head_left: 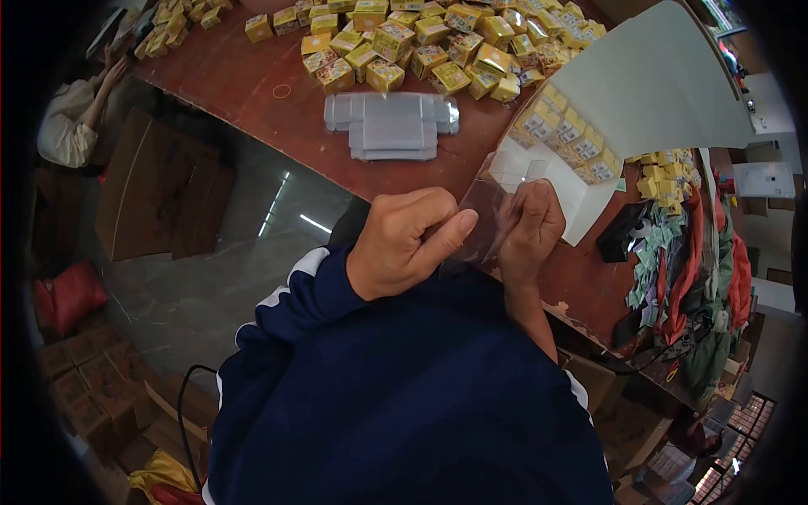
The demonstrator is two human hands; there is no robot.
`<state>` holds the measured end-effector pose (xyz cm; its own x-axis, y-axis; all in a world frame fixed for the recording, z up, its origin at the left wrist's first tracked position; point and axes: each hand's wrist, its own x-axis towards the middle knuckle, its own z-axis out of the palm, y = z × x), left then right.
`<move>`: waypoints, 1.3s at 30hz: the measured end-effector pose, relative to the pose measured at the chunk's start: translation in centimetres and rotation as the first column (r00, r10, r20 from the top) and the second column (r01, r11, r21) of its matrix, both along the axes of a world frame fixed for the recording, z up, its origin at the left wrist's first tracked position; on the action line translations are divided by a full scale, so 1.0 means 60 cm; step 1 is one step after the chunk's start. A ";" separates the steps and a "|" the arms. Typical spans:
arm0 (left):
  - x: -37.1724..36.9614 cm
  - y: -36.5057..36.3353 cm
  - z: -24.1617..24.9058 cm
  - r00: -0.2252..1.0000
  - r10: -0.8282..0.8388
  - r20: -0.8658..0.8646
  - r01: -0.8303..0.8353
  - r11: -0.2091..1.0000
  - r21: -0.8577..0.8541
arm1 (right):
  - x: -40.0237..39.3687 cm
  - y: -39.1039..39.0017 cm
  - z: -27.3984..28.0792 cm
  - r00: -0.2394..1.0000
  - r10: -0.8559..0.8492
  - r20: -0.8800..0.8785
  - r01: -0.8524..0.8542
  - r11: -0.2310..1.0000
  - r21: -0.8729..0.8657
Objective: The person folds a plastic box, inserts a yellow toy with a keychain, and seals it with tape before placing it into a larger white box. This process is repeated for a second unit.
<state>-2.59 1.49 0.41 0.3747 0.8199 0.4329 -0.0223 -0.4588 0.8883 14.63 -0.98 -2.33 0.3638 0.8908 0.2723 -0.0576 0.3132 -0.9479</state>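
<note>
A clear plastic box [488,210] is held up in front of my body, its thin walls hard to trace. My left hand [408,240] is closed at its left side, thumb pressed against the curled fingers. On its other side my right hand [534,219] grips the plastic in a fist, thumb on top. Just beyond my hands, flattened clear plastic boxes [391,130] lie on the red table [278,109]. Right of them a white display carton [648,93] stands with its lid raised, and rows of small yellow boxes [581,139] sit inside.
Loose yellow boxes [429,42] are heaped across the table's far side. Green slips [661,252] and red cloth [686,269] lie to the right. Cardboard cartons [160,185] stand on the floor at left. Another person's sleeve [71,126] shows at far left.
</note>
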 end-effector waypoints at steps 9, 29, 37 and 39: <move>-0.009 0.004 -0.010 0.998 -0.066 -0.026 0.064 0.996 -0.064 | 0.002 -0.001 0.009 0.995 0.003 0.095 -0.001 1.000 -0.015; -0.006 0.003 -0.014 0.972 0.082 0.219 -0.057 0.992 -0.115 | -0.006 -0.013 0.042 0.979 0.016 0.204 -0.023 0.999 0.031; -0.005 0.024 -0.029 0.746 -0.243 0.620 0.577 0.702 -0.418 | 0.004 0.002 0.020 0.979 -0.049 0.200 0.032 0.995 0.090; -0.006 0.027 -0.037 0.686 -0.368 0.627 0.687 0.612 -0.393 | 0.008 0.008 0.002 0.973 -0.051 0.227 0.012 0.985 0.173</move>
